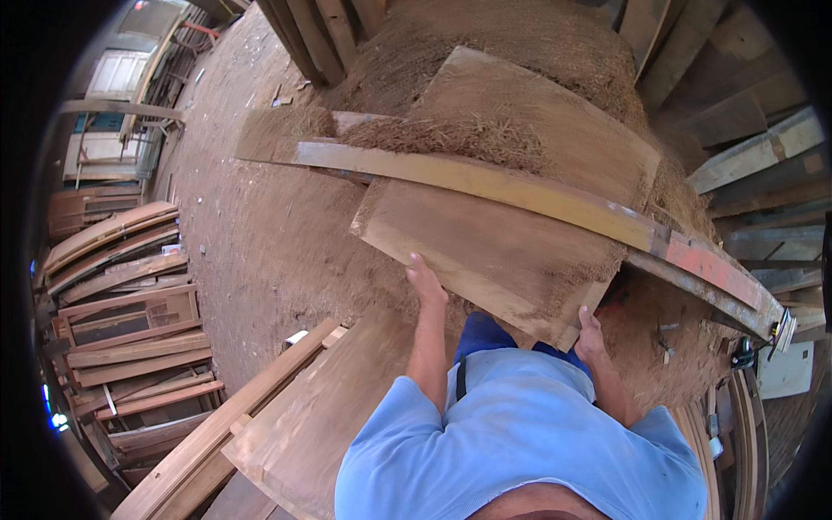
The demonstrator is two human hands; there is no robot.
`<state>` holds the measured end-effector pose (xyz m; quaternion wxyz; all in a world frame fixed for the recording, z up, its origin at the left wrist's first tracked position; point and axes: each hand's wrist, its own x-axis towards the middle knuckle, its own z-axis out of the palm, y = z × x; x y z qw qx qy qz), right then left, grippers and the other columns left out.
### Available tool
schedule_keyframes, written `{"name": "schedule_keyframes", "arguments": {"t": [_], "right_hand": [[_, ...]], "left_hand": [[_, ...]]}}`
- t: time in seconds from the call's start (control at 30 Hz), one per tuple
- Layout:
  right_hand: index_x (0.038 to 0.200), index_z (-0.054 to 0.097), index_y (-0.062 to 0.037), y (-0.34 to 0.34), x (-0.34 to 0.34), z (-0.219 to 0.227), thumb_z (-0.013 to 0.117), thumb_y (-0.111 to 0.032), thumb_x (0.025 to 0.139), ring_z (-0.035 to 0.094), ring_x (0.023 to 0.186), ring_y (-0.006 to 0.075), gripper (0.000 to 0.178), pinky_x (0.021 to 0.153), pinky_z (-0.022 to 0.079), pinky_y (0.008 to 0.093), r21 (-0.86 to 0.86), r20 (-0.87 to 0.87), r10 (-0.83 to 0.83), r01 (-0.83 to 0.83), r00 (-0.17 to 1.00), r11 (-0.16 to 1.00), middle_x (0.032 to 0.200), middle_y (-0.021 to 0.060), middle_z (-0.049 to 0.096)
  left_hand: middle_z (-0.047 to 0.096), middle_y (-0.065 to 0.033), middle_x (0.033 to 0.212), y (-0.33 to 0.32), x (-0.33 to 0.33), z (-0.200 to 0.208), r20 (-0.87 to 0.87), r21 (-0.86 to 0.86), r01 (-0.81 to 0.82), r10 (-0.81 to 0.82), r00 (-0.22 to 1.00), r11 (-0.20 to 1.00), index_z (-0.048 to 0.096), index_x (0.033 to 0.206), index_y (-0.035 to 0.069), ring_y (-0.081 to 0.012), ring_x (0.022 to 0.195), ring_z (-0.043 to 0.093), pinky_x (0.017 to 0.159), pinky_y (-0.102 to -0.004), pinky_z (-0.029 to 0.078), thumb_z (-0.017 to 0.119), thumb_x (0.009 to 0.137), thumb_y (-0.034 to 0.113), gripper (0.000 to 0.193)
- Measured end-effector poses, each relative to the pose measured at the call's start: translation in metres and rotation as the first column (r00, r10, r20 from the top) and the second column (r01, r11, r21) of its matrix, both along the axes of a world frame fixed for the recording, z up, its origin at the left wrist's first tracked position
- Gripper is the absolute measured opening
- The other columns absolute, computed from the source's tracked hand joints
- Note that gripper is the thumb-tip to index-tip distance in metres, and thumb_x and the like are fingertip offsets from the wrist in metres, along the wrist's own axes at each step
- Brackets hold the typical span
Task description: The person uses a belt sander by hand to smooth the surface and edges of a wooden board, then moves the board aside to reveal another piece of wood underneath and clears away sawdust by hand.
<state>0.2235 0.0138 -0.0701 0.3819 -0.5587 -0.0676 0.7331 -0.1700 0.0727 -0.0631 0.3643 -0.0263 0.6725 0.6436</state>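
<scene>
A broad wooden panel lies at a slant in front of me, running beneath a long beam and showing again on its far side. My left hand grips its near edge toward the left corner, thumb on top and fingers hidden underneath. At the near right corner, my right hand is closed on the same panel, thumb up along its side. The beam is worn, with grey, yellow and red paint. Brown wood shavings are heaped along its far side, and some dust lies on the panel.
Another wide board and long timbers lie close at my left. Stacked wooden frames line the far left. Planks lean at the right. Upright boards stand at the back, and shavings cover the floor.
</scene>
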Motion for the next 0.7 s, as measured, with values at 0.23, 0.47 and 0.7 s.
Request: {"name": "schedule_keyframes", "arguments": {"t": [0.23,0.47,0.7], "right_hand": [[0.136,0.052,0.0011,0.024,-0.015,0.019,0.061,-0.033,0.104,0.064,0.115,0.0342,0.048,0.099,0.055,0.0564,-0.119,0.086,-0.036,0.046,0.996,0.992,0.13,0.0146,0.062],[0.135,0.052,0.0011,0.068,-0.072,0.026,0.059,-0.037,0.104,0.065,0.115,0.0335,0.05,0.099,0.056,0.0542,-0.055,0.098,0.074,-0.069,0.992,0.996,0.129,0.0146,0.063],[0.113,0.065,-0.0007,0.15,-0.159,-0.001,0.059,-0.037,0.105,0.06,0.1,0.0151,0.037,0.094,0.048,0.0347,-0.019,0.446,0.253,-0.273,0.859,0.962,0.109,0.0068,0.067]], "left_hand": [[0.063,-0.021,0.127,0.043,-0.062,0.051,-0.123,-0.283,-0.024,-0.012,0.992,0.959,0.049,0.136,-0.011,-0.0269,0.116,0.061,0.099,-0.042,0.049,0.052,0.107,0.037,0.056],[0.062,-0.0294,0.129,0.063,-0.134,-0.009,-0.292,-0.186,-0.027,-0.029,0.956,0.982,0.048,0.133,-0.017,-0.0332,0.118,0.061,0.104,-0.0415,0.045,0.052,0.105,0.045,0.067],[0.062,-0.0335,0.124,0.104,-0.22,0.006,-0.355,-0.346,-0.174,0.043,0.934,0.922,0.052,0.123,-0.02,-0.0364,0.113,0.063,0.096,-0.0437,0.05,0.051,0.102,0.058,0.081]]}}
